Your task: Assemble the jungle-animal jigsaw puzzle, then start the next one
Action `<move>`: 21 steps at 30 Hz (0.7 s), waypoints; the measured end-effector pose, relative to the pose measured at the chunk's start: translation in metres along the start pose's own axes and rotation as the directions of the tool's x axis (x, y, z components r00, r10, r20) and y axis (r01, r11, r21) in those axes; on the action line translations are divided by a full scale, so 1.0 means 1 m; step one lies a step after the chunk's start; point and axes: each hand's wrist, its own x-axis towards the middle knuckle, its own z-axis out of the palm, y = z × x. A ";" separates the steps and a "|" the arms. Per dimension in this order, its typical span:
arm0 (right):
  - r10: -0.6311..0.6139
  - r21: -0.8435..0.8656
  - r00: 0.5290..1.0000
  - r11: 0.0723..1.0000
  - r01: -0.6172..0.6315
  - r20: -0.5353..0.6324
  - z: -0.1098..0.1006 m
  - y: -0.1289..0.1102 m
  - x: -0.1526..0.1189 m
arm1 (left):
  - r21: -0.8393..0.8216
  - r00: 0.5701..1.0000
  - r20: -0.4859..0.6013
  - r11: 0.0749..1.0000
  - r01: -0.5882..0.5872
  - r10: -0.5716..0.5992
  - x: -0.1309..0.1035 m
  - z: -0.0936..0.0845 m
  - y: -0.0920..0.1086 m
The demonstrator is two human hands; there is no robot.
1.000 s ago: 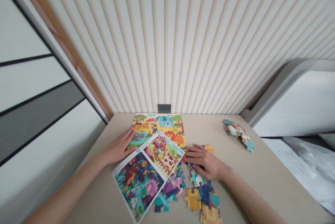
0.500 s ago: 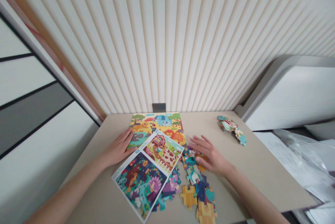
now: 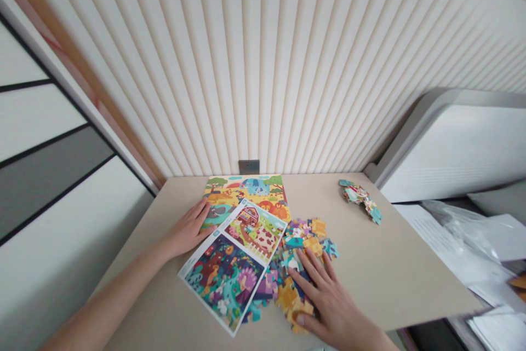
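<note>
My left hand [image 3: 192, 229] lies open, its fingertips on the left edge of a colourful animal picture board [image 3: 267, 186]. A printed picture sheet [image 3: 230, 274], showing a farm scene and a dark forest scene, overlaps the board's lower part at a slant. My right hand [image 3: 322, 291] is spread, palm down, over the near right part of a heap of jigsaw puzzle pieces [image 3: 313, 246]. Its fingers touch the pieces and cover some of them. Part of the heap is hidden under the sheet's right edge.
A smaller cluster of puzzle pieces [image 3: 361, 199] lies at the table's far right. Behind the table [image 3: 394, 263] stands a ribbed wall with a dark socket [image 3: 249, 167]. Beyond the right edge are papers and clear plastic wrapping [image 3: 464, 230]. A white panel stands at left.
My right hand has moved nearer to me, from the far part of the heap to its near right part. Yellow pieces there have shifted left. My left hand stays put.
</note>
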 end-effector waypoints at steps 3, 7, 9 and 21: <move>0.044 -0.021 0.998 0.999 -0.045 -0.046 0.010 -0.012 0.015 | -0.001 0.999 -0.030 1.000 0.025 -0.025 -0.003 0.002 0.001; 0.106 -0.038 0.991 0.993 -0.109 -0.083 0.018 -0.013 0.022 | -0.009 0.998 -0.057 0.999 0.040 -0.040 -0.010 0.002 -0.005; 0.158 -0.052 0.981 0.985 -0.165 -0.115 0.016 -0.003 0.023 | -0.021 0.999 -0.038 1.000 0.007 -0.008 -0.013 -0.001 -0.013; 0.101 -0.055 0.994 0.993 -0.103 -0.029 -0.017 0.082 0.053 | -0.056 0.999 -0.014 0.997 -0.053 0.052 -0.010 -0.009 -0.016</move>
